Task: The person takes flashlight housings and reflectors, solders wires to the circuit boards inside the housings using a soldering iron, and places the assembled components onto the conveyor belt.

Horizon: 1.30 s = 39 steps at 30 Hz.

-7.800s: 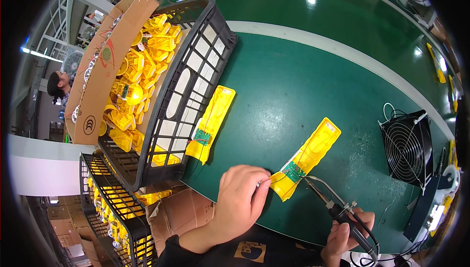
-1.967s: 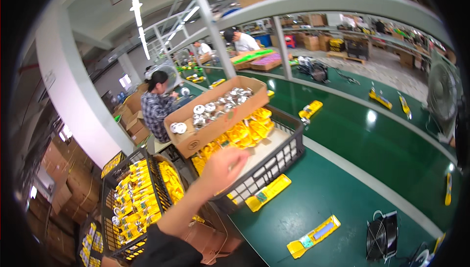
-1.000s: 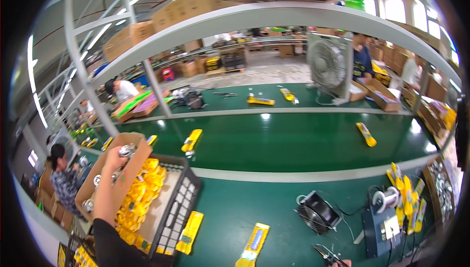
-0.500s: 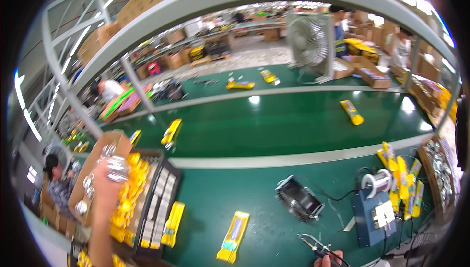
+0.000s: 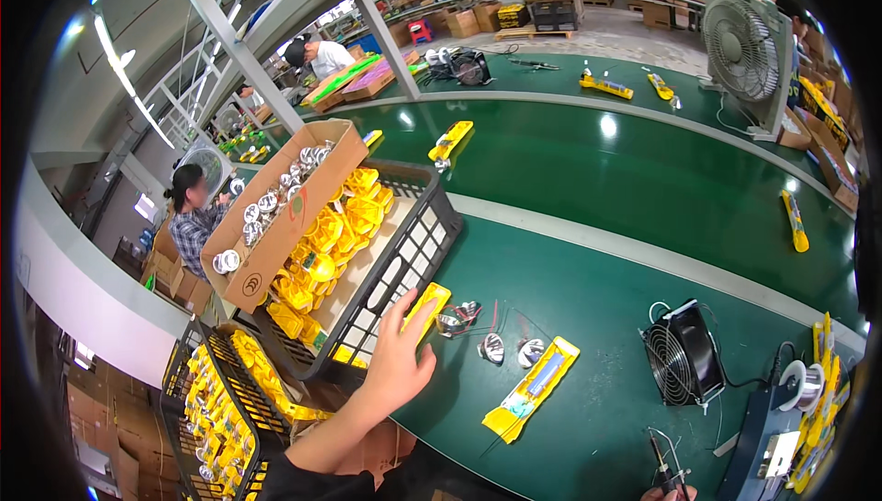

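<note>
My left hand (image 5: 397, 368) reaches over the bench with its fingers apart, beside the black crate. Its fingertips overlap a yellow plastic casing (image 5: 432, 301); whether they touch it I cannot tell. Just past the hand lie silver reflector cups with thin wires: a clump (image 5: 457, 319), a single cup (image 5: 491, 347) and another cup (image 5: 531, 352). The last one is beside an open yellow casing (image 5: 531, 391) holding a blue-grey cylinder. At the lower edge, my right hand (image 5: 669, 494) is closed around a soldering iron (image 5: 661, 464), its tip pointing up and away.
Left, a black crate (image 5: 404, 253) of yellow casings carries a cardboard box (image 5: 303, 211) of reflector cups. Another crate (image 5: 234, 391) is lower left. Right are a small black fan (image 5: 682, 354), a solder spool (image 5: 802, 385) and a blue-grey box (image 5: 758, 446). A green conveyor (image 5: 588, 170) runs beyond.
My left hand has come from the cardboard box to the bench, letting go of the reflector cups it held. Wired cups now lie by the open casing. My view has swung left.
</note>
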Tool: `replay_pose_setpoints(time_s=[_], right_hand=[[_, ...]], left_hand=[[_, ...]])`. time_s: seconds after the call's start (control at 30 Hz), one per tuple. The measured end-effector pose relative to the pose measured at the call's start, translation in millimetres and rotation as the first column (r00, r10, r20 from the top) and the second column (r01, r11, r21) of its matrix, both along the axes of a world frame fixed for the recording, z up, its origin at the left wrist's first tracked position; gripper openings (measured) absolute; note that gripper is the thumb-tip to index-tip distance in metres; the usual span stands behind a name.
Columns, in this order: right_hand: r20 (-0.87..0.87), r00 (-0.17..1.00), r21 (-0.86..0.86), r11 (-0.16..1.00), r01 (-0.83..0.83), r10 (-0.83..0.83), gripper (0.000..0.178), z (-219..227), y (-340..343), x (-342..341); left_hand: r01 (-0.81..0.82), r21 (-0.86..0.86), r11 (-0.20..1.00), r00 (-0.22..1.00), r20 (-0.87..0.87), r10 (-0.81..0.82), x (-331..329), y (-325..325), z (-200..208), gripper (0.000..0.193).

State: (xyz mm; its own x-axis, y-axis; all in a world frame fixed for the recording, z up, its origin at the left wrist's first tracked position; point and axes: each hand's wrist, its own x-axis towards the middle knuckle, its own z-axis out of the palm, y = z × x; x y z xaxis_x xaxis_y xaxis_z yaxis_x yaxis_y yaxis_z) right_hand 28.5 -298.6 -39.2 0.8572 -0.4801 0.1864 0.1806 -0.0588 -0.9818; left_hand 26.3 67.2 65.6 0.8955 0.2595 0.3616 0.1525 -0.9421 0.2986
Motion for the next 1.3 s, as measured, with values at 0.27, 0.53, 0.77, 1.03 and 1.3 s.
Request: replay_pose_setpoints(time_s=[0.27, 0.53, 0.77, 1.03, 1.3], right_hand=[[0.083, 0.996, -0.486, 0.872, 0.063, -0.026, 0.018, -23, -16, -1], [0.088, 0.996, -0.494, 0.869, 0.017, 0.030, 0.017, -18, -13, 1], [0.114, 0.993, -0.506, 0.862, 0.035, 0.026, 0.018, -14, -11, 1], [0.087, 0.996, -0.548, 0.835, 0.043, 0.006, 0.020, -3, -1, 7], [0.010, 1.000, 0.238, 0.971, -0.019, 0.017, 0.025, 16, 18, 11]], left_hand=[[0.043, -0.330, 0.943, 0.999, 0.038, -0.032, 29, -23, -23, 0.016], [0.088, -0.145, 0.986, 0.964, -0.236, -0.121, 106, -42, -36, 0.022], [0.030, -0.231, 0.973, 0.874, -0.467, -0.138, 148, -35, -38, 0.022], [0.001, -0.633, 0.774, 0.971, -0.184, -0.152, 118, -25, -36, 0.014], [0.290, -0.876, 0.386, 0.945, 0.326, 0.030, 19, -4, -39, 0.016]])
